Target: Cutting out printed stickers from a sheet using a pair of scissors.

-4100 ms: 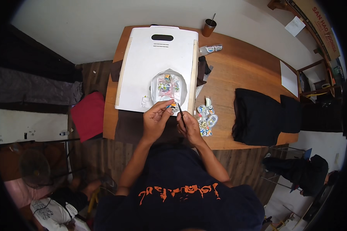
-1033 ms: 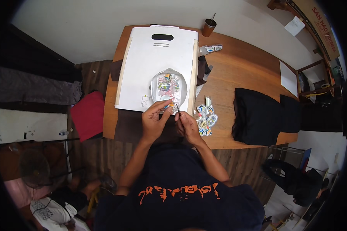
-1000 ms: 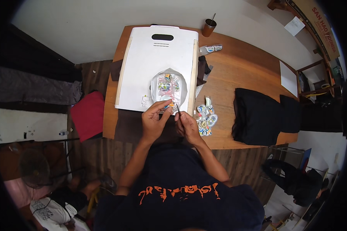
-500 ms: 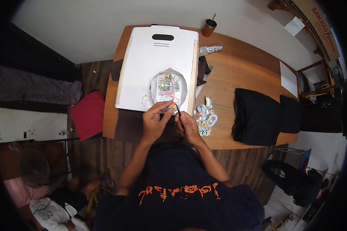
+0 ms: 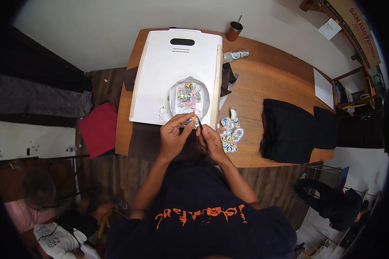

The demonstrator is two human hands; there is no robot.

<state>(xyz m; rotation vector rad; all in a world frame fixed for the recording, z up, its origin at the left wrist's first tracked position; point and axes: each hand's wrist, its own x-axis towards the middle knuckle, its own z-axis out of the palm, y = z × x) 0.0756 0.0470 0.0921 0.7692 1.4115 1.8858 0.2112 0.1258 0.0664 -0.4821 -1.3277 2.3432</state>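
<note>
Hands, two, bare: left hand (image 5: 173, 136), thumb and forefinger pinched on a small printed piece (image 5: 192, 119), orange and white where it shows, its outline mostly hidden by the fingers; right hand (image 5: 212, 140), grasping a slim dark tool (image 5: 200, 122), pointed upward, its tip just beside the piece; whether tip and piece touch, cannot tell. Piece located over the near rim of a round white dish (image 5: 206, 100). Dish set toward the near edge of a white panel (image 5: 168, 67) with a dark oblong slot; contents, multi-coloured printed packets (image 5: 189, 94). Right of the panel, on the wooden worktop (image 5: 255, 90): one heap of printed cut-outs (image 5: 231, 137), near the right hand; one clear strip with round prints (image 5: 237, 55); one brown cup (image 5: 234, 33) holding a thin stick; black folded cloth (image 5: 287, 131), well apart; one white sheet (image 5: 323, 88), far right. Left of the worktop: red cloth (image 5: 99, 133).
</note>
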